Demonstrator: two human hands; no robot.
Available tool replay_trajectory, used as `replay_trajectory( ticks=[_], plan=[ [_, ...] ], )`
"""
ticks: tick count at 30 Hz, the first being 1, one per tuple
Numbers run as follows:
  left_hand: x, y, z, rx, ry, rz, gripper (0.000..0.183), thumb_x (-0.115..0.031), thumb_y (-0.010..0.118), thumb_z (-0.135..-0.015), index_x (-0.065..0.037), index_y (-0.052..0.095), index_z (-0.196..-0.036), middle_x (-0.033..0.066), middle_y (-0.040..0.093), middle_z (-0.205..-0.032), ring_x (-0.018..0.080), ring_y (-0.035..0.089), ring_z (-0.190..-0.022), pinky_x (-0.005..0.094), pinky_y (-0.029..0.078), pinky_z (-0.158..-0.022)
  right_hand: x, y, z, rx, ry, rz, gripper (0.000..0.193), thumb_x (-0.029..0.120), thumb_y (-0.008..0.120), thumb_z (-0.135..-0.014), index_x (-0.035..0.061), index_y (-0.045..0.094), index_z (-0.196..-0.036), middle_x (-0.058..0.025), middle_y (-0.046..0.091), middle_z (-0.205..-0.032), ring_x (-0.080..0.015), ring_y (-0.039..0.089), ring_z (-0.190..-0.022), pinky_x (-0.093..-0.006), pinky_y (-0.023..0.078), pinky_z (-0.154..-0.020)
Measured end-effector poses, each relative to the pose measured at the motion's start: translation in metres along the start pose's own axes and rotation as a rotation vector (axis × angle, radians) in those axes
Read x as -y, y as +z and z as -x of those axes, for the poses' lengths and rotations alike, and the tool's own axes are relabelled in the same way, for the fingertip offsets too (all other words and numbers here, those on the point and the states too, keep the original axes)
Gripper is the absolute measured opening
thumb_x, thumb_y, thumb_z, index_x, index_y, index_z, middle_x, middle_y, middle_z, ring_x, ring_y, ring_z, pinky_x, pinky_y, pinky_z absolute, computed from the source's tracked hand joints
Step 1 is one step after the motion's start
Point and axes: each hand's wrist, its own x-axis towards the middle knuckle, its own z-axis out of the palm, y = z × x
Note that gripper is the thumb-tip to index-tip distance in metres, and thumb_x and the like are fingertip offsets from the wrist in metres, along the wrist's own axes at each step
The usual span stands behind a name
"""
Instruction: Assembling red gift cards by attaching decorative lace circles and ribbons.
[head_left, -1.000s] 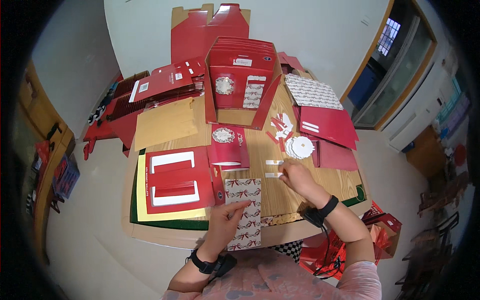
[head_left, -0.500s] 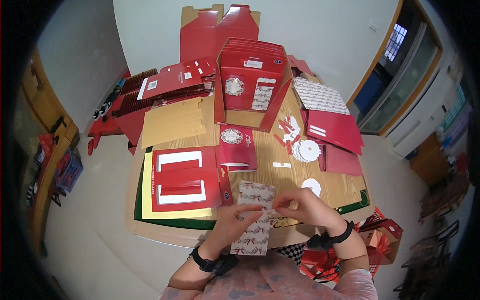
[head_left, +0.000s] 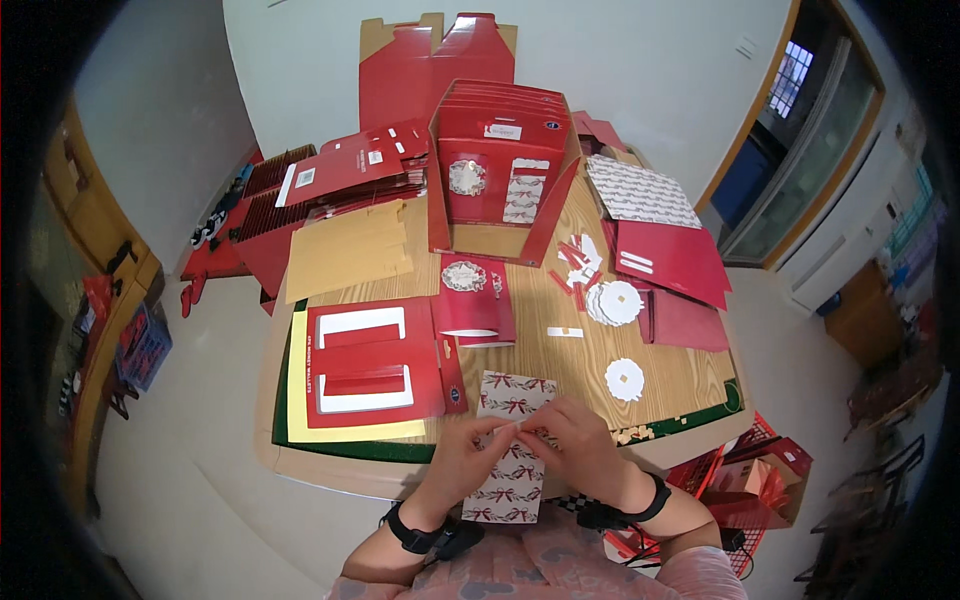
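Observation:
A patterned paper wallet point(head_left: 505, 497), white with red bows and leafy sprigs, lies lengthwise at the table's near edge and juts over it towards me. Above its middle, my left hand point(head_left: 468, 458) and my right hand point(head_left: 580, 448) meet with fingertips closed in a pinch. Between them shows a small white strip point(head_left: 514, 425), mostly covered by the fingers. Left of the wallet is a red card sleeve point(head_left: 370, 375) with two white-edged windows, on a yellow sheet point(head_left: 350, 434). Right of it lies a round white scalloped tag point(head_left: 625, 380).
A tall red display box point(head_left: 440, 180) holds several red packs at the back. Red folded cards point(head_left: 470, 310), a white label point(head_left: 565, 332), stacked scalloped tags point(head_left: 613, 303) and red-white strips point(head_left: 575, 262) lie mid-table. Small tan bits point(head_left: 640, 434) lie by the near right edge.
My hands have come closer together, the right one moving left and slightly down, so the fingertips now meet over the patterned wallet. The view has shifted slightly.

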Motion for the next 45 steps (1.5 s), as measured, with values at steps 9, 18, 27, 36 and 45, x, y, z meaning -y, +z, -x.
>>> replay_trajectory(
  ticks=[9, 18, 27, 36, 45],
  plan=[
    [-0.004, 0.002, 0.004, -0.02, 0.025, -0.06, 0.019, -0.015, 0.057, -0.086, 0.001, 0.065, -0.095, 0.0064, 0.064, -0.07, 0.0056, 0.055, -0.062, 0.0221, 0.044, -0.053, 0.004, -0.003, 0.0, -0.031, 0.051, -0.043, 0.015, 0.005, 0.067, -0.072, 0.0033, 0.054, -0.08, -0.0097, 0.054, -0.074, -0.0273, 0.055, -0.07, -0.035, 0.045, -0.061],
    [0.003, 0.001, 0.004, -0.027, -0.009, -0.103, 0.019, -0.015, 0.058, -0.086, 0.001, 0.065, -0.096, 0.0071, 0.064, -0.069, 0.0055, 0.054, -0.061, 0.022, 0.044, -0.052, -0.003, 0.0, 0.005, -0.066, 0.122, -0.11, 0.014, 0.004, 0.066, -0.071, 0.0031, 0.055, -0.081, -0.0104, 0.055, -0.074, -0.0271, 0.056, -0.069, -0.0348, 0.045, -0.061],
    [-0.003, 0.003, 0.004, -0.035, -0.005, -0.019, 0.017, -0.013, 0.061, -0.084, 0.003, 0.065, -0.091, 0.0044, 0.063, -0.071, 0.0051, 0.054, -0.064, 0.0207, 0.043, -0.055, 0.005, -0.002, 0.0, -0.033, 0.026, -0.023, 0.016, 0.005, 0.067, -0.071, 0.0035, 0.054, -0.081, -0.01, 0.054, -0.074, -0.0264, 0.055, -0.07, -0.0344, 0.045, -0.061],
    [-0.004, -0.001, 0.004, -0.006, -0.011, -0.104, 0.019, -0.015, 0.057, -0.086, 0.001, 0.064, -0.095, 0.0081, 0.065, -0.073, 0.007, 0.057, -0.065, 0.0228, 0.046, -0.056, 0.005, -0.001, -0.001, -0.052, 0.027, 0.013, 0.014, 0.004, 0.065, -0.071, 0.0034, 0.053, -0.079, -0.0093, 0.053, -0.073, -0.0262, 0.055, -0.069, -0.0344, 0.045, -0.059],
    [-0.008, 0.0, 0.004, -0.023, 0.061, -0.138, 0.019, -0.014, 0.057, -0.086, 0.001, 0.064, -0.094, 0.0094, 0.065, -0.073, 0.0077, 0.058, -0.065, 0.0235, 0.046, -0.056, 0.004, 0.001, -0.001, -0.071, -0.028, 0.08, 0.015, 0.004, 0.066, -0.071, 0.0036, 0.054, -0.081, -0.0093, 0.053, -0.073, -0.0259, 0.055, -0.068, -0.0341, 0.045, -0.059]
  ],
)
